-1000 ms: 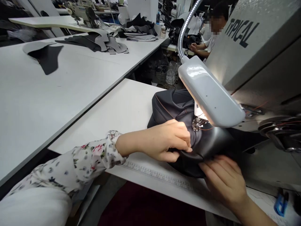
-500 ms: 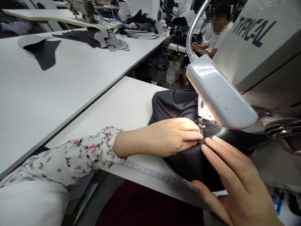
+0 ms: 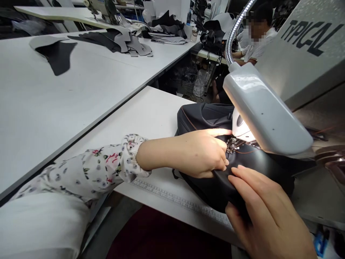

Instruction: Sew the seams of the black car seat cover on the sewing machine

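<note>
A black leather piece (image 3: 258, 169) with orange stitching lies under the presser foot (image 3: 232, 144) of a grey sewing machine (image 3: 304, 61). My left hand (image 3: 199, 153), in a floral sleeve, is curled on the leather just left of the foot, fingers pinching a fold. My right hand (image 3: 261, 212) lies on the near part of the leather, fingers stretched flat toward the foot and thumb tucked under its edge. A grey gooseneck lamp (image 3: 264, 111) hangs over the needle and hides it.
A printed ruler (image 3: 172, 198) runs along the near edge of the white machine table (image 3: 140, 118). To the left is a long white table (image 3: 81, 90) with grey and black cut pieces (image 3: 56, 54). Another person (image 3: 253, 39) sits behind the lamp. A blue tool (image 3: 319, 239) lies at lower right.
My left hand has curled and shifted slightly toward the presser foot. My right hand went from gripping the leather's near edge to lying flat on top of it. The view has drifted left.
</note>
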